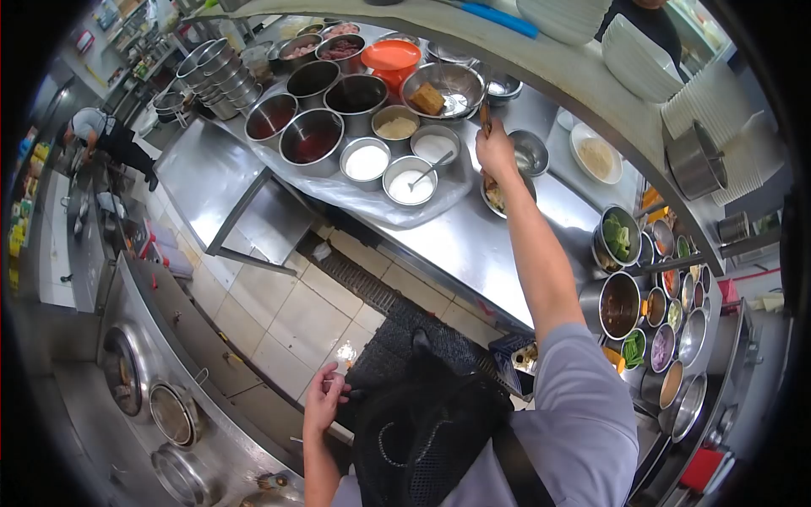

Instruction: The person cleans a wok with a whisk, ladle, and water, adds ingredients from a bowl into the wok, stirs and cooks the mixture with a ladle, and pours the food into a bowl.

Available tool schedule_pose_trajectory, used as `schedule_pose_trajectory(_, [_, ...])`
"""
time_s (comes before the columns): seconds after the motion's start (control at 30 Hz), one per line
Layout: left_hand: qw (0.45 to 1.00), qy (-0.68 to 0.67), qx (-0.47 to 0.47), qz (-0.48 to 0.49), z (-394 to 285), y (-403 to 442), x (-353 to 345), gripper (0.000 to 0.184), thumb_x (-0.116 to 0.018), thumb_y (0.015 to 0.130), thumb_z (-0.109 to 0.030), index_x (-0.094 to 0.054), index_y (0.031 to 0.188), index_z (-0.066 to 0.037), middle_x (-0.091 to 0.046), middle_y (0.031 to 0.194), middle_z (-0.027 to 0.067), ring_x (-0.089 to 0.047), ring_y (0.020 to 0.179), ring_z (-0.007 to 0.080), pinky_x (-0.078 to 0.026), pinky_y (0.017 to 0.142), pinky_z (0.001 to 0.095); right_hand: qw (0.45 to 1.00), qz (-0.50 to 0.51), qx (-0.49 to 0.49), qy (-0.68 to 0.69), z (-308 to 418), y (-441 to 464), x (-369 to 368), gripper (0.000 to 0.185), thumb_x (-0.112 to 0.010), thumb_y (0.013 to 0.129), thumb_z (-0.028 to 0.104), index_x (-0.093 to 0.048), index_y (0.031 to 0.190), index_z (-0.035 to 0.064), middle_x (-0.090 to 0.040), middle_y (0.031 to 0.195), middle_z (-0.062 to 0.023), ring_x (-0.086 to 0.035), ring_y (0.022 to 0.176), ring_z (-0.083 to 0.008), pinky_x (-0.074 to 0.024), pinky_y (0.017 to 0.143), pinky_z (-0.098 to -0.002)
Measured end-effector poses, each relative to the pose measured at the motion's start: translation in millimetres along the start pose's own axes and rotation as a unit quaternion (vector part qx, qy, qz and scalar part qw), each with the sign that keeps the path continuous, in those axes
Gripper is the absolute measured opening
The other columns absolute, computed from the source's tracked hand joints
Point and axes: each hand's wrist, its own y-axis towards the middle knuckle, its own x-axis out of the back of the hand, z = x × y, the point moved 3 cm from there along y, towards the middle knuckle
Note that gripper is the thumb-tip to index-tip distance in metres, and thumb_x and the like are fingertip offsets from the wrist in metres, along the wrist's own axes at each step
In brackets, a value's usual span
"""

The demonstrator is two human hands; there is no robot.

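My right hand reaches over the steel counter, wrapped round a wooden-handled utensil; its working end cannot be made out. Just below the hand is a metal bowl with pale, chunky food, partly hidden by my forearm. An empty-looking metal bowl stands to its right. Beyond the hand, a wide steel bowl holds a brown block. Close by on the left are tins of white powder, one with a spoon. My left hand hangs over the floor, fingers loosely bent and apart, nothing visible in it.
Pots of dark red liquid and an orange container crowd the counter's left. Small tubs of vegetables line the right. An overhead shelf carries stacked white bowls. A co-worker bends at far left. Black mat underfoot.
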Motion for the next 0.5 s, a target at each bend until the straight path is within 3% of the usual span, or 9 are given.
schedule_pose_trajectory(0.1, [0.999, -0.022, -0.026, 0.001, -1.5, 12.4, -1.2, 0.050, -0.066, 0.105, -0.021, -0.050, 0.148, 0.000, -0.062, 0.111, 0.0072, -0.070, 0.093, 0.0195, -0.060, 0.071, 0.0317, 0.998, -0.025, 0.034, 0.051, 11.3, -4.9, 5.8, 0.032, -0.061, 0.100, 0.027, -0.053, 0.122, 0.0048, -0.074, 0.092, -0.0235, -0.077, 0.080, -0.0339, -0.0588, 0.054, -0.0469])
schedule_pose_trajectory(0.17, [1.000, -0.013, -0.015, -0.004, -5.1, 0.5, 6.1, 0.049, -0.066, 0.105, -0.020, -0.050, 0.146, 0.000, -0.062, 0.111, 0.0072, -0.070, 0.093, 0.0195, -0.060, 0.071, 0.0315, 0.965, 0.042, -0.040, 0.257, 5.7, -23.0, -2.7, 0.028, -0.059, 0.101, 0.021, -0.052, 0.119, 0.0002, -0.066, 0.079, -0.0135, -0.068, 0.064, -0.0217, -0.0557, 0.050, -0.0413])
schedule_pose_trajectory(0.2, [1.000, -0.017, -0.016, -0.006, -5.2, 1.4, 5.3, 0.049, -0.066, 0.105, -0.020, -0.050, 0.146, 0.000, -0.062, 0.111, 0.0072, -0.070, 0.093, 0.0195, -0.060, 0.071, 0.0315, 0.965, 0.044, -0.036, 0.256, 7.3, -27.2, -0.4, 0.028, -0.059, 0.101, 0.021, -0.052, 0.119, 0.0002, -0.066, 0.079, -0.0135, -0.068, 0.064, -0.0217, -0.0557, 0.050, -0.0413])
schedule_pose_trajectory(0.27, [1.000, -0.005, -0.020, 0.004, -5.6, 3.6, 6.2, 0.048, -0.066, 0.105, -0.021, -0.051, 0.146, -0.001, -0.063, 0.110, 0.0075, -0.069, 0.094, 0.0188, -0.059, 0.071, 0.0312, 0.891, 0.086, -0.095, 0.435, 12.1, -37.4, -2.4, 0.026, -0.058, 0.101, 0.017, -0.051, 0.117, -0.0019, -0.058, 0.073, -0.0059, -0.057, 0.056, -0.0141, -0.0514, 0.047, -0.0358])
schedule_pose_trajectory(0.37, [0.999, -0.004, -0.034, 0.028, -8.5, 2.4, 6.5, 0.047, -0.066, 0.105, -0.025, -0.053, 0.145, -0.004, -0.066, 0.110, 0.0070, -0.067, 0.092, 0.0152, -0.058, 0.073, 0.0298, 0.833, 0.205, -0.115, 0.501, 6.3, -49.7, 1.0, 0.022, -0.057, 0.106, 0.027, -0.058, 0.098, 0.0069, -0.052, 0.069, 0.0022, -0.052, 0.056, -0.0079, -0.0437, 0.051, -0.0246])
schedule_pose_trajectory(0.43, [0.998, -0.014, -0.048, 0.031, -11.4, 1.3, 7.4, 0.045, -0.065, 0.105, -0.025, -0.053, 0.144, -0.004, -0.067, 0.106, 0.0055, -0.066, 0.090, 0.0139, -0.058, 0.072, 0.0297, 0.858, 0.225, -0.033, 0.461, 31.3, -94.5, 11.5, 0.019, -0.058, 0.107, 0.028, -0.060, 0.104, 0.0098, -0.053, 0.071, 0.0053, -0.051, 0.057, -0.0030, -0.0419, 0.047, -0.0189])
schedule_pose_trajectory(0.47, [0.997, -0.011, -0.067, 0.032, -11.4, 1.8, 7.7, 0.045, -0.064, 0.106, -0.025, -0.053, 0.145, -0.004, -0.067, 0.106, 0.0066, -0.067, 0.091, 0.0143, -0.058, 0.073, 0.0298, 0.847, 0.226, -0.009, 0.480, 36.2, -113.0, 8.9, 0.022, -0.054, 0.109, 0.027, -0.063, 0.116, 0.0079, -0.059, 0.079, 0.0044, -0.049, 0.053, -0.0022, -0.0405, 0.042, -0.0177])
schedule_pose_trajectory(0.5, [0.996, -0.002, -0.083, 0.030, -10.9, -2.5, 12.7, 0.044, -0.062, 0.108, -0.025, -0.052, 0.146, -0.004, -0.066, 0.107, 0.0078, -0.067, 0.093, 0.0147, -0.059, 0.074, 0.0300, 0.758, 0.331, -0.097, 0.554, 9.7, -100.6, -6.7, 0.033, -0.047, 0.113, 0.027, -0.060, 0.129, 0.0024, -0.063, 0.086, 0.0015, -0.046, 0.046, -0.0028, -0.0375, 0.037, -0.0188])
